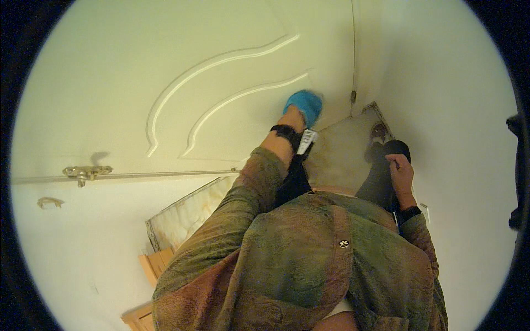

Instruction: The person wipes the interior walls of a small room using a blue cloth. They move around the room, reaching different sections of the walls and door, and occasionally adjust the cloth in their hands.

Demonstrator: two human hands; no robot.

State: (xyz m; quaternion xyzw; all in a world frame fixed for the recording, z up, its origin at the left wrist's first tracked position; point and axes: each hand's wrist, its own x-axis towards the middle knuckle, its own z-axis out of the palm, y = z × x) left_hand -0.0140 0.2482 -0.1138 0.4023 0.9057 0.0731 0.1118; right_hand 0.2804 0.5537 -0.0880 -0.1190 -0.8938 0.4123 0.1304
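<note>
My left hand (293,116) reaches out over a white door (232,124) with raised curved mouldings. A blue cloth (304,105) covers its fingers and lies at the door's lower panel; whether it presses on the surface I cannot tell. On that wrist is a black strap (287,134) with a white tag (307,141) that bears writing. My right hand (401,173) is beside my dark-trousered right leg (374,182), fingers curled together, with nothing seen in it. A black band (410,214) circles the right wrist.
A metal door handle (87,171) sticks out at the door's edge on the left. The door's hinge (353,97) is near the corner. A white wall (459,165) stands close on my right. Wooden pieces (155,265) are at lower left, by a marbled surface (186,211).
</note>
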